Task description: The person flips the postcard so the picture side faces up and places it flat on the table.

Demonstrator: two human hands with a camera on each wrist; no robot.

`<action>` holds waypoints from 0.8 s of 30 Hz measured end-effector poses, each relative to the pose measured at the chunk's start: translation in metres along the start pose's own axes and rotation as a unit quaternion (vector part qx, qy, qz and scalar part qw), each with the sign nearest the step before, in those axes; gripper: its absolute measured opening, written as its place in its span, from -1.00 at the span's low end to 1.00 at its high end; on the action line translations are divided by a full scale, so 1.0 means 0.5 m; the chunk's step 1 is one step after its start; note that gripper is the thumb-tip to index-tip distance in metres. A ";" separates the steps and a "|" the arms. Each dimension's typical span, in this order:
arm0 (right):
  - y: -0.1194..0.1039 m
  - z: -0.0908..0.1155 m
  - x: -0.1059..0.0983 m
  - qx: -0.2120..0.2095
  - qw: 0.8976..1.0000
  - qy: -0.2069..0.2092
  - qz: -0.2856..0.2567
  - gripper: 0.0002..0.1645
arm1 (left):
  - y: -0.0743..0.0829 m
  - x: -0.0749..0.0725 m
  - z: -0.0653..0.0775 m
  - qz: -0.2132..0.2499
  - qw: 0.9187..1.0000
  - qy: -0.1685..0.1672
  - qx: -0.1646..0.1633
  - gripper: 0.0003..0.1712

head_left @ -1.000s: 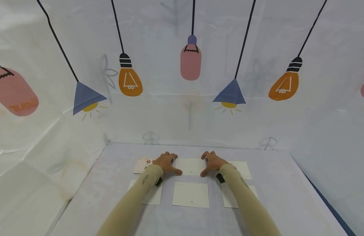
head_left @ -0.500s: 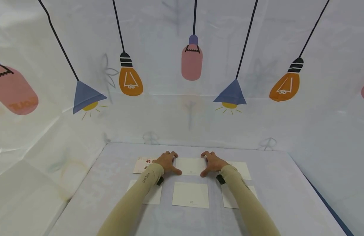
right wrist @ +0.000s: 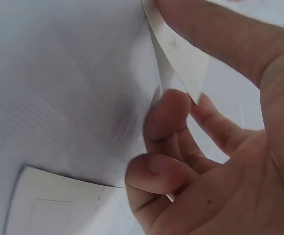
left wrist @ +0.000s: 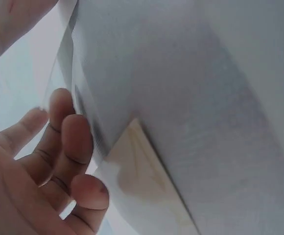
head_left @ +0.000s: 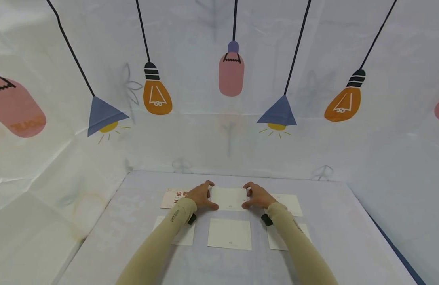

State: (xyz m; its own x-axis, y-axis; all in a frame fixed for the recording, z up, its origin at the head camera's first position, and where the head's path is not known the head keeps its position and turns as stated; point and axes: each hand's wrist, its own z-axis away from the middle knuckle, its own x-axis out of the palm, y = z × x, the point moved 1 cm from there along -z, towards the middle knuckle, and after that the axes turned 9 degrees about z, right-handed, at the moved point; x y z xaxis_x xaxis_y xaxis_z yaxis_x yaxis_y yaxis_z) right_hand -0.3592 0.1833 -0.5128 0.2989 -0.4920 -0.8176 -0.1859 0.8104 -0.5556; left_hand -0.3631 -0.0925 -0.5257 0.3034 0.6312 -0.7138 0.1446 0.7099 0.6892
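A cream card (head_left: pixel 229 199) in the middle of the far row has its far edge tipped up from the table. My left hand (head_left: pixel 201 196) holds it by its left side, and my right hand (head_left: pixel 256 196) by its right side, thumbs toward the near corners. In the right wrist view the card (right wrist: pixel 181 54) stands off the cloth between thumb and index finger, the other fingers (right wrist: pixel 161 171) bent below. The left wrist view shows bent fingers (left wrist: pixel 78 142) beside the raised card's edge. Left of my left hand lies a card with red characters (head_left: pixel 173 194), partly covered by that hand.
More cream cards lie around: one far right (head_left: pixel 290 202), and a near row with a left card (head_left: pixel 185 234), a middle card (head_left: pixel 229 234) and a right card (head_left: pixel 276 237), the outer ones partly under my sleeves. Behind the white table (head_left: pixel 347 229) hangs a sheet with printed lamps.
The middle card's far edge has risen a little from the table. My fingers have drawn in slightly at its sides, the right hand's fingers curling more. The other cards stay put.
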 end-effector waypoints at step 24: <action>-0.006 0.039 0.022 -0.031 0.993 0.113 0.019 -0.10 | 0.012 -0.019 0.032 0.212 0.977 -0.018 -0.008 -0.41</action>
State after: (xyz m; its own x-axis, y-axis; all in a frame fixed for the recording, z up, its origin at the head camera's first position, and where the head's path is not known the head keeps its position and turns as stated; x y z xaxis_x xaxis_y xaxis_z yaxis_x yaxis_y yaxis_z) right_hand -0.3371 0.1817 -0.5169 0.0745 -0.5256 -0.8474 -0.2524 0.8122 -0.5260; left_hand -0.3502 -0.0995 -0.5128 0.3665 0.8580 -0.3600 -0.0158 0.3926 0.9196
